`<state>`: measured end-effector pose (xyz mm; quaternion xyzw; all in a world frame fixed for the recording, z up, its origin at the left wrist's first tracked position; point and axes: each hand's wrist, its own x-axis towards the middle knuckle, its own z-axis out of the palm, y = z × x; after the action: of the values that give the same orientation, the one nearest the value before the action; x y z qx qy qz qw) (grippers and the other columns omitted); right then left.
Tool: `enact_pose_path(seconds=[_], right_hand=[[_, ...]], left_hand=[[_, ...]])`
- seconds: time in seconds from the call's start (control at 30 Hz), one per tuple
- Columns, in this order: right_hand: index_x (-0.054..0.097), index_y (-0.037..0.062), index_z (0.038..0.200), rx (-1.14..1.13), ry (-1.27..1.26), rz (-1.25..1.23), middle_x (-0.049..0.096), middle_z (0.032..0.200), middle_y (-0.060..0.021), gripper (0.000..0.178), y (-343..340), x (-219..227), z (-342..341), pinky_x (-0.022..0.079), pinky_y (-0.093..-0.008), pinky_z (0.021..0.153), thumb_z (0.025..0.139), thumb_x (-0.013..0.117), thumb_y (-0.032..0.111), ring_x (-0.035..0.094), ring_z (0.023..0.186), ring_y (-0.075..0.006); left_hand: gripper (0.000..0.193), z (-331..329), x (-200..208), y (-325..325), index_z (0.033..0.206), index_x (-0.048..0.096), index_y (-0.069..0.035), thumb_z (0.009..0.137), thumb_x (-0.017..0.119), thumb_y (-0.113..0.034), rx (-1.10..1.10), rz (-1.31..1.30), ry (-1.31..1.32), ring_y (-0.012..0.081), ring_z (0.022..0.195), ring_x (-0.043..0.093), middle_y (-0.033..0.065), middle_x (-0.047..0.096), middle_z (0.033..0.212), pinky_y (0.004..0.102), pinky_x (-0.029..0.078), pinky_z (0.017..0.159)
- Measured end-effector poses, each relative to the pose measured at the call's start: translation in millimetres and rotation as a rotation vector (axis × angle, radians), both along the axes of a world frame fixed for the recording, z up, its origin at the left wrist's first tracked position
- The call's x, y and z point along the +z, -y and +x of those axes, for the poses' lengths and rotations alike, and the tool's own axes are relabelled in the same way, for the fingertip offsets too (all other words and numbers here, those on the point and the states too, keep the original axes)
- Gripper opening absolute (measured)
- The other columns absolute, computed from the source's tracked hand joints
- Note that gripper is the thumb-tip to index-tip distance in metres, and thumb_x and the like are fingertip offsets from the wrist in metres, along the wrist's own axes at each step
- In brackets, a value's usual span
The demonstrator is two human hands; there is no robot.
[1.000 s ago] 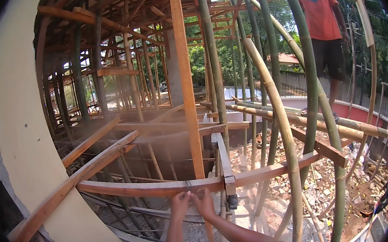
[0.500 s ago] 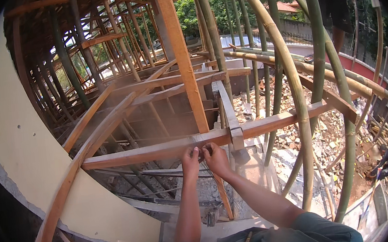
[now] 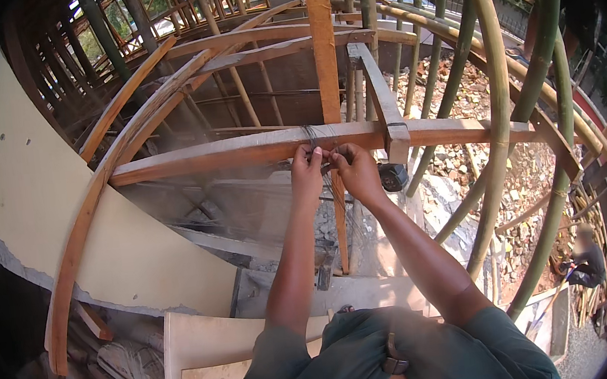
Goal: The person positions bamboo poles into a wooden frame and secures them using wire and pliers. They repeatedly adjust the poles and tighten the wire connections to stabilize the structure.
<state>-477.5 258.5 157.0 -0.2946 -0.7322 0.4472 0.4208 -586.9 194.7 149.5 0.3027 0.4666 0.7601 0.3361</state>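
Observation:
Thin dark wire [image 3: 311, 138] loops around a horizontal wooden beam [image 3: 226, 155], close to where an upright orange-brown timber [image 3: 324, 54] crosses it. My left hand [image 3: 307, 171] is closed at the beam's near face, thumb up, pinching the wire. Just to its right, my right hand [image 3: 358, 173] is closed too, its fingertips bent together on the wire. Loose strands seem to hang below and between the hands. The exact grip of the fingertips is partly hidden.
A short grey-topped timber [image 3: 375, 82] meets the beam on the right. Bamboo poles [image 3: 497, 95] stand beyond it, over rubble [image 3: 455, 151]. A cream wall panel [image 3: 30, 189] curves at left. A person [image 3: 588, 259] crouches far below right.
My view has tilted downward, so the beam and hands sit higher and more to the right in the picture. Both hands stay together at the beam, and the wire loop shows more plainly.

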Motion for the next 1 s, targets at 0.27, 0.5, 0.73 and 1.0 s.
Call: enact_pose_path(seconds=[0.27, 0.5, 0.73, 1.0], right_hand=[[0.068, -0.0050, 0.101, 0.087, 0.034, -0.078, 0.068, 0.080, -0.0074, 0.021, 12, 17, -10, 0.051, -0.0262, 0.059, 0.096, 0.065, 0.015, 0.064, 0.066, -0.0106], [0.069, -0.0056, 0.092, 0.053, -0.026, -0.128, 0.071, 0.076, -0.0126, 0.022, 4, 20, -16, 0.052, -0.0315, 0.058, 0.091, 0.067, 0.016, 0.067, 0.062, -0.0164], [0.063, -0.0001, 0.099, 0.059, -0.034, 0.092, 0.066, 0.082, -0.0055, 0.020, 3, 12, -6, 0.050, -0.0265, 0.072, 0.100, 0.059, 0.020, 0.063, 0.083, -0.0106], [0.053, 0.0033, 0.107, 0.376, -0.382, -0.302, 0.043, 0.074, 0.0028, 0.021, 50, 58, 21, 0.037, -0.0230, 0.059, 0.108, 0.044, 0.022, 0.041, 0.063, -0.0075]], left_hand=[[0.016, -13, 3, 10, 0.107, 0.062, -0.002, 0.100, 0.061, -0.016, -0.031, 0.003, 0.088, 0.0137, 0.090, 0.065, 0.0041, 0.065, 0.100, 0.0307, 0.061, 0.071], [0.018, -10, 18, 16, 0.103, 0.064, -0.001, 0.100, 0.062, -0.018, -0.062, -0.008, 0.067, 0.0146, 0.088, 0.065, 0.0052, 0.066, 0.096, 0.0329, 0.060, 0.076], [0.015, -14, 8, 10, 0.101, 0.057, -0.003, 0.102, 0.057, -0.018, -0.010, -0.045, 0.022, 0.0161, 0.084, 0.065, 0.0066, 0.064, 0.093, 0.0323, 0.059, 0.077], [0.015, -5, 6, 2, 0.103, 0.051, -0.006, 0.105, 0.050, -0.020, 0.070, -0.012, 0.074, 0.0089, 0.062, 0.050, -0.0002, 0.051, 0.076, 0.0269, 0.044, 0.053]])
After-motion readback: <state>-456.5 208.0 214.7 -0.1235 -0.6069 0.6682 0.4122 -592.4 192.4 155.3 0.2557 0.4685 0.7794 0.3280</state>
